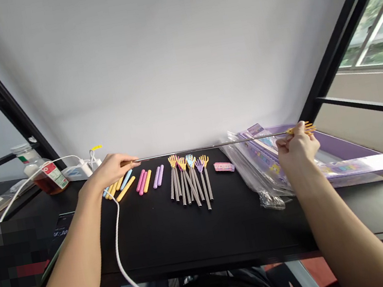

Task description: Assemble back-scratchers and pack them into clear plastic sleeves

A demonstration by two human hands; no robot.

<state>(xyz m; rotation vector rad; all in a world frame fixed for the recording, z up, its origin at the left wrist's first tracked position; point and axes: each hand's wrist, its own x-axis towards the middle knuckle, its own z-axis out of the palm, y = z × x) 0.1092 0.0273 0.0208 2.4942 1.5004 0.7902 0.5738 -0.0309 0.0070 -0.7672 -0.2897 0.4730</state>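
A telescopic back scratcher [210, 146] is drawn out into a long thin metal rod, stretched level between my two hands above the table. My left hand [112, 169] pinches the rod's left end, where its fingers hide what they grip. At the opposite end my right hand [299, 144] is closed around the base of the yellow hand-shaped claw [309, 127]. Below the rod, several collapsed back scratchers [193, 185] with yellow, pink, blue and purple claws lie side by side. Left of them rest loose pastel handle grips, among them pink [141, 181], purple [158, 176] and yellow ones [126, 188].
A small pink packet [224, 167] lies right of the scratchers. Clear plastic bags [256, 176] and an open purple box [363, 170] occupy the right side. At left are a bottle [46, 174], a power strip [76, 172], a white cable [121, 260] and a phone [60, 231].
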